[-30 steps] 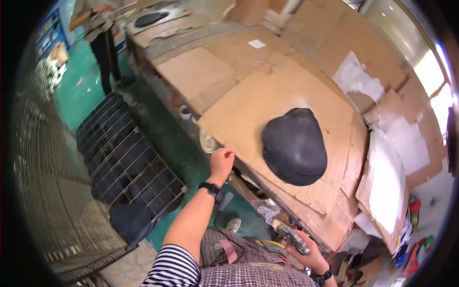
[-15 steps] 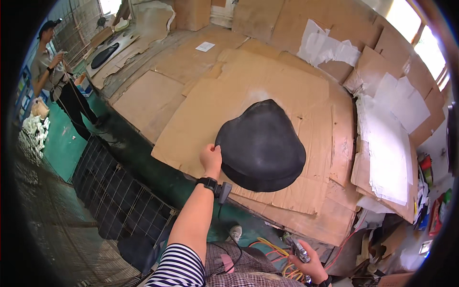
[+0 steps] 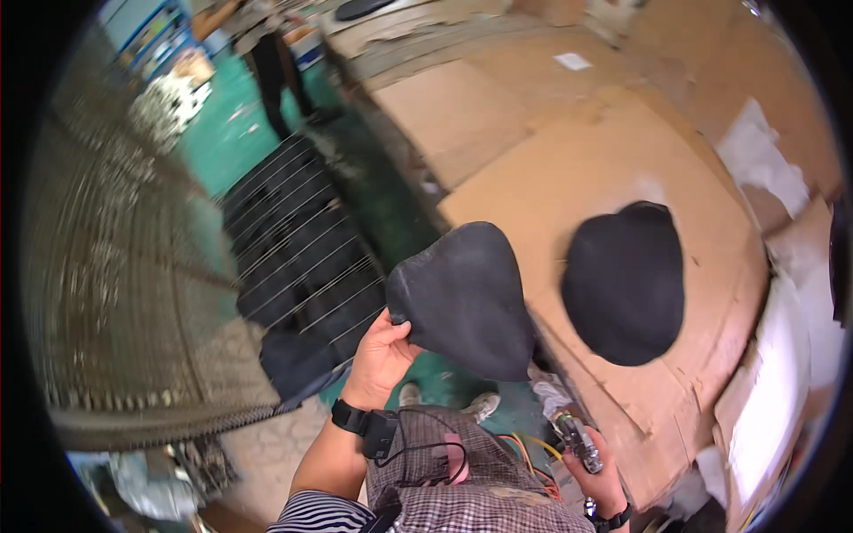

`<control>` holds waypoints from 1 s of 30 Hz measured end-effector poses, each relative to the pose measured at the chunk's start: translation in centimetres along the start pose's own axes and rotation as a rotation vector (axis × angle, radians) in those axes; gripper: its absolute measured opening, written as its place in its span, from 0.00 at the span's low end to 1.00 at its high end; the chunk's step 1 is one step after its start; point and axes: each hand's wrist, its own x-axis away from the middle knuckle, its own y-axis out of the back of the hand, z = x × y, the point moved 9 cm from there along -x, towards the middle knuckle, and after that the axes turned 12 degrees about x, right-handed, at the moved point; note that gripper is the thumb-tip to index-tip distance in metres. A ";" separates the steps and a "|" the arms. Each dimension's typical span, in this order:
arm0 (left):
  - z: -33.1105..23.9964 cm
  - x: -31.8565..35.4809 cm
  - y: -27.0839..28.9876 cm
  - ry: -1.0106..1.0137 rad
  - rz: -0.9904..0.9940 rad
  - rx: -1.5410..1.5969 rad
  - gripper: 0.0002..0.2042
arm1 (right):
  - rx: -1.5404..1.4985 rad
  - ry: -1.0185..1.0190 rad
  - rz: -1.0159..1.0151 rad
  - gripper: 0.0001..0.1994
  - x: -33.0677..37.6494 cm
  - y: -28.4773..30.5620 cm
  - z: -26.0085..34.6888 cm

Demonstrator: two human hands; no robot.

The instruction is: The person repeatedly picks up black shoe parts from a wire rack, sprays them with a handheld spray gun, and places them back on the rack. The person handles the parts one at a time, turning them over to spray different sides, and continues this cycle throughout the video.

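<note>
Head view: the tabletop [image 3: 586, 142], covered with overlapping sheets of brown cardboard, serves as the reference for all positions. The left hand [image 3: 378, 364] is off the tabletop's left edge and pinches the rim of a black pad [image 3: 466, 298], with the thumb on the visible face; the other fingers are mostly concealed behind the pad. The pad is rounded and tapers toward one end. It is held beside the tabletop's left edge; contact with that edge cannot be determined. The right hand [image 3: 604, 475], at the tabletop's near end, is curled around a metal hand tool [image 3: 582, 449]. Yellow and orange hoses [image 3: 542, 449] are located beside the tool, left of the tabletop's near end. A second black pad [image 3: 626, 284], similar in shape, lies flat on the tabletop, right of its left edge and apart from the held pad. A small white sheet [image 3: 572, 61] lies farther back on the tabletop. A wire rack [image 3: 302, 249] bearing dark pieces is positioned left of the tabletop, above the green floor [image 3: 235, 147]. Another person [image 3: 271, 75] stands left of the tabletop's far part. White paper [image 3: 769, 391] is located along the tabletop's right side.
</note>
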 end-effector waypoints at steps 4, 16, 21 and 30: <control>-6.2 3.7 4.7 -0.172 -0.056 0.065 0.19 | 0.123 0.054 0.091 0.26 -1.6 -3.5 2.1; -16.0 -3.5 23.8 -0.418 -0.337 0.101 0.18 | 0.389 0.177 0.265 0.25 -3.8 -11.6 6.1; -18.9 -2.4 26.0 -0.489 -0.246 -0.115 0.28 | 0.347 0.087 0.311 0.26 -4.3 -14.2 4.6; -11.8 4.4 46.4 -0.218 -1.008 -0.220 0.39 | 0.429 0.008 0.391 0.26 -6.5 -17.6 3.2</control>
